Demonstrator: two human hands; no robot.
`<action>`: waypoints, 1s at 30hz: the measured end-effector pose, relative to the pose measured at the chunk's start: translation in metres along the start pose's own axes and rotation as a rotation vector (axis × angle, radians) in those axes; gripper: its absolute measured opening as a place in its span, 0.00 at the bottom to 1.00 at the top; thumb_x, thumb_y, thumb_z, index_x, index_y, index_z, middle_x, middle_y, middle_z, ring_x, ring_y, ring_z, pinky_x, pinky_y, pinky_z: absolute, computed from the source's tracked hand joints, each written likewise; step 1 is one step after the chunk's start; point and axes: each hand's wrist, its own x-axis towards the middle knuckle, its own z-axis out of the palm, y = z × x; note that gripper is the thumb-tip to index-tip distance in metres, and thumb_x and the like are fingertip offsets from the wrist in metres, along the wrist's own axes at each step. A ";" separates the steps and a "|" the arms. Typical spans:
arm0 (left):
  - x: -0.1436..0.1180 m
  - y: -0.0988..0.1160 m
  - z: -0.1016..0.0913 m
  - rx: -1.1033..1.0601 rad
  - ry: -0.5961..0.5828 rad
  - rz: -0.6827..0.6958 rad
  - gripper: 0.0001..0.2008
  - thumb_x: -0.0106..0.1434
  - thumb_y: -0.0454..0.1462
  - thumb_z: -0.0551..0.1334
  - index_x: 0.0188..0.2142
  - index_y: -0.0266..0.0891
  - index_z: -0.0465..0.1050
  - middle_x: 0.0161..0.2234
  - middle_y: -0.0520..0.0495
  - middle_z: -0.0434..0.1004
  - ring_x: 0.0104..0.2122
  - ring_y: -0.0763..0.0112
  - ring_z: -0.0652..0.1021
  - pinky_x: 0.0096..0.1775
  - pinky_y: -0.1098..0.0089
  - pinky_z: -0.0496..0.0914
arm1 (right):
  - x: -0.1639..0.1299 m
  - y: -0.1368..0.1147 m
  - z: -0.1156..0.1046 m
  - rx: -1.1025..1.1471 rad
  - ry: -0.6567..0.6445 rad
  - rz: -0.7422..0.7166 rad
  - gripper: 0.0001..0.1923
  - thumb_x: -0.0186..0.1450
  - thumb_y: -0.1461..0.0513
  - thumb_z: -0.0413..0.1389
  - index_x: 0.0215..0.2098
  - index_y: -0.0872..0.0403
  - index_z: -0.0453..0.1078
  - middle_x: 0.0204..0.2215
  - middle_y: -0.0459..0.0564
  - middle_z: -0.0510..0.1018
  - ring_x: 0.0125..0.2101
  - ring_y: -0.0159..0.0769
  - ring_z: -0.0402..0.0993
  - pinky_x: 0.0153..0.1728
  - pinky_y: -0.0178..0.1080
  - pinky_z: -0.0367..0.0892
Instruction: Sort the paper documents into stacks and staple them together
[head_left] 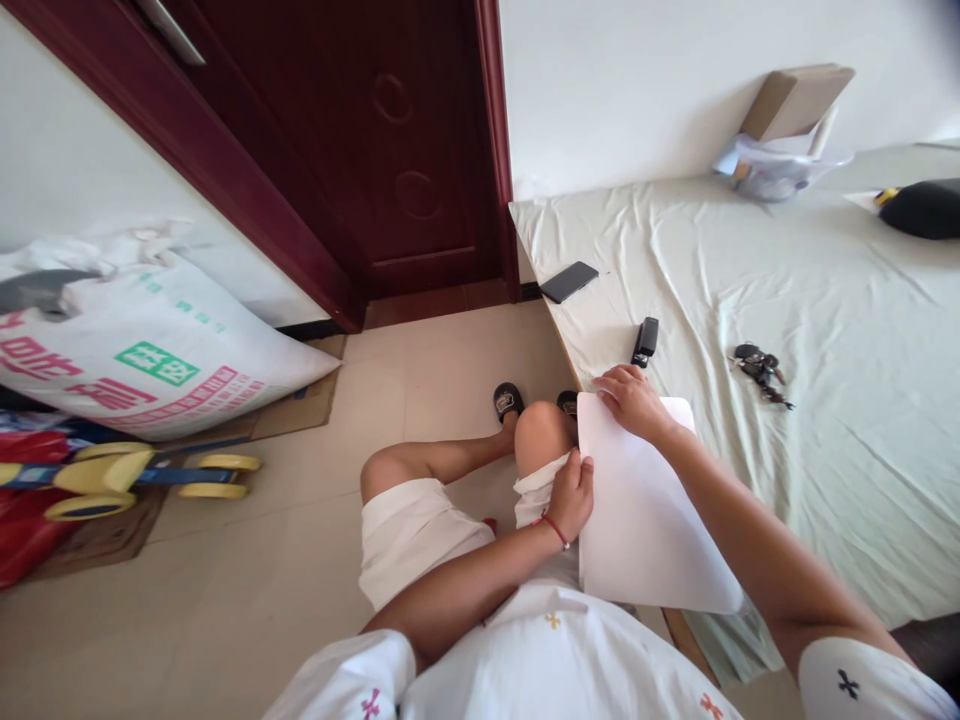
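A white sheet of paper (pixel 646 520) lies over the bed's near edge and my knee. My left hand (pixel 571 492), with a red string at the wrist, grips the sheet's left edge. My right hand (pixel 632 399) presses flat on the sheet's far corner, fingers spread. A small black device (pixel 646 340) lies on the bed just beyond my right hand. A bunch of keys (pixel 759 368) sits further right on the sheet-covered bed (pixel 825 300).
A black phone (pixel 568 281) lies near the bed's corner. A plastic bag (pixel 776 168) and cardboard box (pixel 796 100) stand by the wall. A dark object (pixel 922 207) lies at far right. A printed sack (pixel 142 340), a yellow-wheeled toy (pixel 127 475) and a dark red door (pixel 360 150) are on the left.
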 end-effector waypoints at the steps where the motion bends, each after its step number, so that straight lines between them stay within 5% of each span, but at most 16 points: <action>1: 0.000 0.000 0.000 0.000 0.001 0.004 0.15 0.74 0.49 0.49 0.33 0.44 0.58 0.29 0.51 0.66 0.31 0.65 0.70 0.38 0.64 0.63 | 0.000 -0.001 0.000 -0.024 -0.010 -0.005 0.16 0.73 0.60 0.50 0.51 0.53 0.78 0.52 0.59 0.79 0.57 0.54 0.66 0.55 0.55 0.64; 10: -0.004 -0.002 0.002 -0.043 0.012 0.053 0.17 0.74 0.52 0.49 0.36 0.42 0.61 0.33 0.47 0.71 0.35 0.63 0.73 0.41 0.62 0.68 | -0.001 0.000 -0.003 0.045 -0.069 -0.087 0.18 0.75 0.58 0.47 0.45 0.55 0.78 0.45 0.59 0.82 0.58 0.52 0.67 0.59 0.54 0.63; 16: 0.007 -0.001 0.000 -0.310 -0.009 -0.080 0.20 0.71 0.55 0.55 0.41 0.40 0.66 0.37 0.45 0.77 0.38 0.64 0.77 0.42 0.65 0.71 | -0.004 -0.004 -0.006 0.185 -0.104 -0.089 0.18 0.75 0.57 0.46 0.35 0.53 0.75 0.42 0.58 0.81 0.50 0.48 0.73 0.52 0.49 0.69; 25: 0.004 0.005 0.000 -0.117 0.011 0.022 0.24 0.71 0.59 0.51 0.35 0.41 0.64 0.31 0.50 0.72 0.32 0.68 0.71 0.37 0.67 0.66 | -0.008 0.001 -0.008 0.131 -0.084 -0.065 0.19 0.73 0.59 0.48 0.56 0.54 0.74 0.51 0.59 0.80 0.59 0.53 0.69 0.58 0.55 0.67; 30: 0.002 0.012 -0.001 -0.189 -0.010 0.013 0.24 0.69 0.59 0.54 0.36 0.41 0.65 0.32 0.50 0.73 0.33 0.68 0.72 0.38 0.68 0.67 | -0.008 0.003 -0.024 0.272 -0.131 -0.076 0.14 0.72 0.56 0.51 0.44 0.52 0.77 0.45 0.56 0.82 0.53 0.49 0.75 0.53 0.50 0.71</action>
